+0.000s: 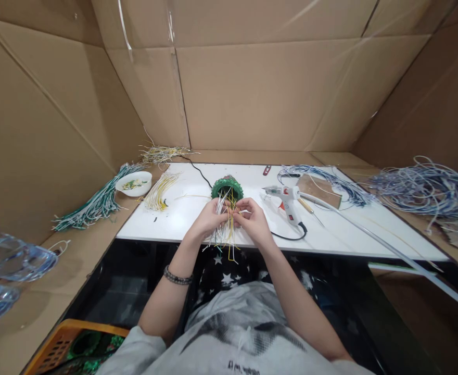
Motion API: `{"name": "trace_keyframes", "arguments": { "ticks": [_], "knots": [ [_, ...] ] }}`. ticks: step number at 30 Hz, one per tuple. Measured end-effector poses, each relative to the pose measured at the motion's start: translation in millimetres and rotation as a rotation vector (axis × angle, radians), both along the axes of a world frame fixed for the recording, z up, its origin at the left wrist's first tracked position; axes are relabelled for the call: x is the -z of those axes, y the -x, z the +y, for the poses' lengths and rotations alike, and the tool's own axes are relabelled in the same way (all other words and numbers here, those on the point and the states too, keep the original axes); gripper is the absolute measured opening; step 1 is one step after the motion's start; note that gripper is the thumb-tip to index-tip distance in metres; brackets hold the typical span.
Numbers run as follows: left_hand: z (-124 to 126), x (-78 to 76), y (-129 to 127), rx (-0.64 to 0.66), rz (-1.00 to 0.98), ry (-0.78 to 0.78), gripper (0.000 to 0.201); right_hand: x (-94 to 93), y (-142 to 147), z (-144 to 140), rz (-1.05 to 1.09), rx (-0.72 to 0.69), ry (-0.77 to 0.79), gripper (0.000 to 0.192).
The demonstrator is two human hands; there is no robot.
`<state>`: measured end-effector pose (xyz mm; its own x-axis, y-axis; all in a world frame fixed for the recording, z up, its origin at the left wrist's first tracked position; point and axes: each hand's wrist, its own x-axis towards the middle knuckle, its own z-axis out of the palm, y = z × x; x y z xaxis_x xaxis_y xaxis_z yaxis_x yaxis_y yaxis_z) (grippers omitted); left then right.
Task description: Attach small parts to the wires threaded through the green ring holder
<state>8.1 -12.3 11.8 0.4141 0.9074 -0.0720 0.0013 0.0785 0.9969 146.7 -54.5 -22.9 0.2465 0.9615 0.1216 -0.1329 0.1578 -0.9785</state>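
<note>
A green, bumpy, hollow piece (227,187) lies on the white board in front of me, its dark opening turned my way. White and yellow wires (225,234) come out of that opening and hang over the board's near edge. My left hand (212,216) is closed around the white part of the bunch. On the other side, my right hand (251,217) pinches some yellow wires between thumb and fingers. Both hands are close together, just on the near side of the green piece. The exact fingertip contact is too small to make out.
A glue gun (287,200) with its cord lies right of my hands, near an awl (307,206) and a brown block (318,191). On the left are a white bowl (134,184), yellow wires (161,192) and green-white wires (96,203). Cardboard walls (252,94) surround the board.
</note>
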Motion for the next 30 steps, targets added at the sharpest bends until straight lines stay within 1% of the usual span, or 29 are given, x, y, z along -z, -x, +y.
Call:
{"name": "trace_keyframes", "arguments": {
  "ticks": [5, 9, 20, 24, 30],
  "knots": [
    [1.9, 4.5, 0.4, -0.003, 0.017, -0.022, 0.030, -0.7, -0.2, 0.5, 0.027, -0.020, -0.015, 0.034],
    [3.2, 6.2, 1.3, -0.017, 0.026, -0.038, 0.025, -1.0, -0.4, 0.2, 0.045, -0.020, -0.033, 0.035],
    [0.7, 2.6, 1.6, -0.041, 0.050, -0.019, 0.023, -1.3, 0.2, -0.9, 0.083, -0.020, -0.022, 0.041],
    [-0.2, 2.8, 0.6, -0.042, 0.045, -0.008, 0.021, -0.8, -0.4, -0.7, 0.063, -0.021, -0.017, 0.042],
    [0.2, 1.9, -1.2, -0.062, 0.012, 0.027, 0.029, 2.7, -0.5, 0.8, -0.037, 0.027, -0.023, 0.041]
  ]
}}
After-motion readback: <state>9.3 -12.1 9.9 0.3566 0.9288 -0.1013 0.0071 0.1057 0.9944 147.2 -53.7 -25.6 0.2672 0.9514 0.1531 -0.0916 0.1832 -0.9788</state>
